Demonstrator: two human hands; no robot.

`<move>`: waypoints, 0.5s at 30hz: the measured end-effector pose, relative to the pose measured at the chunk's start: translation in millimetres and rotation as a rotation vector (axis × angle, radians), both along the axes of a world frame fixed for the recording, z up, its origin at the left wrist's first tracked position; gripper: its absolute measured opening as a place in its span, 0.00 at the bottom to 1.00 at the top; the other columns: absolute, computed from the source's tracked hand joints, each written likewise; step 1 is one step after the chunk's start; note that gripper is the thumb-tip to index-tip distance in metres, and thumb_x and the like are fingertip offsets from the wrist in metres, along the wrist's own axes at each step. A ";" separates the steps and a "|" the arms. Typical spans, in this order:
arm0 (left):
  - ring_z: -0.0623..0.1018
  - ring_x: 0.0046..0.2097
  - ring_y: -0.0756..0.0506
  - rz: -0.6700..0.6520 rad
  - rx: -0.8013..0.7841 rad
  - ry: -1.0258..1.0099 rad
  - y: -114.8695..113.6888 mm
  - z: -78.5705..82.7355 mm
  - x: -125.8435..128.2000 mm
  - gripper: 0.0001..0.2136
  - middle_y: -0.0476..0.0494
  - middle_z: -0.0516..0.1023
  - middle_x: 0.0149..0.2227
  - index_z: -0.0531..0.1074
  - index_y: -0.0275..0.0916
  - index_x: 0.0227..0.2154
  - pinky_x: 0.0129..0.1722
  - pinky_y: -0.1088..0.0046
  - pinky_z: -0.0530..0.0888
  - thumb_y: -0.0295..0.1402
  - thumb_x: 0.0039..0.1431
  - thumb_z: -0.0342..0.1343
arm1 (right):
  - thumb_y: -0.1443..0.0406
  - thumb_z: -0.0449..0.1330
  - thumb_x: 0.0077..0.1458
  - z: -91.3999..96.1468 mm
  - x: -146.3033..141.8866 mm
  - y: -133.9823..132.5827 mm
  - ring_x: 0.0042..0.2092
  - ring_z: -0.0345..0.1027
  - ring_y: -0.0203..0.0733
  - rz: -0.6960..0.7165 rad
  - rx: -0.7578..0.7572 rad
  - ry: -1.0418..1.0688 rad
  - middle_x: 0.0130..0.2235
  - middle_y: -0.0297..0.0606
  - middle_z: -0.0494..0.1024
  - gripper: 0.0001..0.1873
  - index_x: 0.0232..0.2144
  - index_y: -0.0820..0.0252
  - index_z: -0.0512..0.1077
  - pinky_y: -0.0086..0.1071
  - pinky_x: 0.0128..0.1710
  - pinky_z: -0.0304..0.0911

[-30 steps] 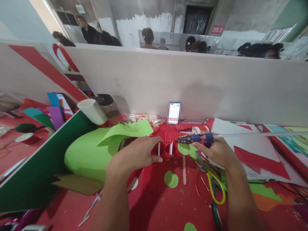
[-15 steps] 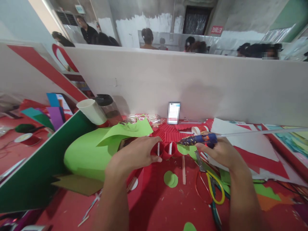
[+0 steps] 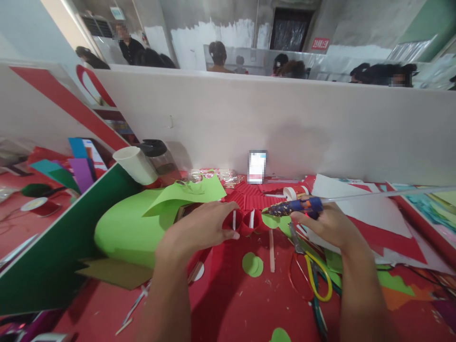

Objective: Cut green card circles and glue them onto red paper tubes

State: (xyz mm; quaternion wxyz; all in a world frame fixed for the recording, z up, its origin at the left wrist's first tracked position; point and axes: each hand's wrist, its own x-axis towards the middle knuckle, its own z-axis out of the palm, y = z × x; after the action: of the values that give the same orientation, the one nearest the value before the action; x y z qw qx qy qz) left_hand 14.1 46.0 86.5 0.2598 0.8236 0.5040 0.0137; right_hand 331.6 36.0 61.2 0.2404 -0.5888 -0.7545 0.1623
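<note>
My left hand (image 3: 199,229) pinches a small red paper piece (image 3: 244,222) made of rolled loops with white strips, held just above the red table (image 3: 242,299). My right hand (image 3: 326,225) grips a blue glue gun (image 3: 295,206). Its nozzle points left at the red loops, a short gap away. A long clear glue stick (image 3: 384,194) sticks out of the gun's back to the right.
Scissors with yellow and red handles (image 3: 313,278) lie below my right hand. Green paper discs (image 3: 252,264) and a white stick (image 3: 271,244) lie in front. A big green sheet (image 3: 135,223), a white cup (image 3: 135,165), a dark-lidded jar (image 3: 160,159) and a phone (image 3: 257,166) stand against the white partition (image 3: 270,128).
The glue gun and my right hand have drifted slightly right and up. My left hand still holds the red piece in the same place.
</note>
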 end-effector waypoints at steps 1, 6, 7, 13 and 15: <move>0.77 0.48 0.37 0.001 0.000 0.001 0.2 -0.2 0.0 0.20 0.42 0.79 0.47 0.71 0.47 0.53 0.45 0.62 0.70 0.43 0.58 0.60 | 0.48 0.60 0.60 0.2 -0.4 0.0 0.42 0.78 0.50 0.001 0.005 -0.001 0.39 0.36 0.85 0.18 0.33 0.53 0.81 0.35 0.38 0.69; 0.77 0.48 0.37 0.001 -0.002 -0.004 0.0 -1.5 -0.7 0.20 0.42 0.79 0.47 0.71 0.46 0.53 0.45 0.62 0.71 0.43 0.58 0.60 | 0.49 0.60 0.60 3.5 0.1 -3.2 0.40 0.78 0.49 0.020 -0.042 -0.007 0.37 0.36 0.85 0.19 0.33 0.55 0.80 0.34 0.35 0.69; 0.77 0.48 0.37 0.002 0.003 -0.007 -0.2 -1.8 -0.9 0.20 0.42 0.79 0.47 0.71 0.46 0.52 0.45 0.62 0.71 0.43 0.57 0.61 | 0.49 0.60 0.60 4.2 0.6 -4.1 0.40 0.78 0.49 0.027 -0.053 -0.005 0.37 0.36 0.84 0.19 0.33 0.55 0.80 0.33 0.34 0.69; 0.78 0.47 0.37 0.001 0.018 -0.017 0.2 -2.8 -1.2 0.18 0.43 0.79 0.46 0.73 0.46 0.49 0.45 0.63 0.71 0.43 0.57 0.60 | 0.50 0.60 0.60 4.2 1.0 -5.1 0.38 0.77 0.47 0.047 -0.043 0.000 0.37 0.36 0.84 0.18 0.32 0.55 0.81 0.33 0.34 0.69; 0.78 0.47 0.37 0.002 0.012 -0.011 0.6 -2.9 -1.3 0.18 0.43 0.79 0.46 0.72 0.46 0.50 0.45 0.63 0.71 0.43 0.57 0.60 | 0.50 0.60 0.60 4.2 0.6 -5.1 0.38 0.77 0.47 0.042 -0.035 -0.008 0.37 0.36 0.84 0.18 0.32 0.55 0.81 0.33 0.33 0.69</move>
State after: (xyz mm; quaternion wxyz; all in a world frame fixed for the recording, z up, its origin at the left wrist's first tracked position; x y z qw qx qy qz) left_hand 12.8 46.6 83.6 0.2576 0.8247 0.5031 0.0217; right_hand 332.2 30.9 65.4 0.2236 -0.5775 -0.7647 0.1781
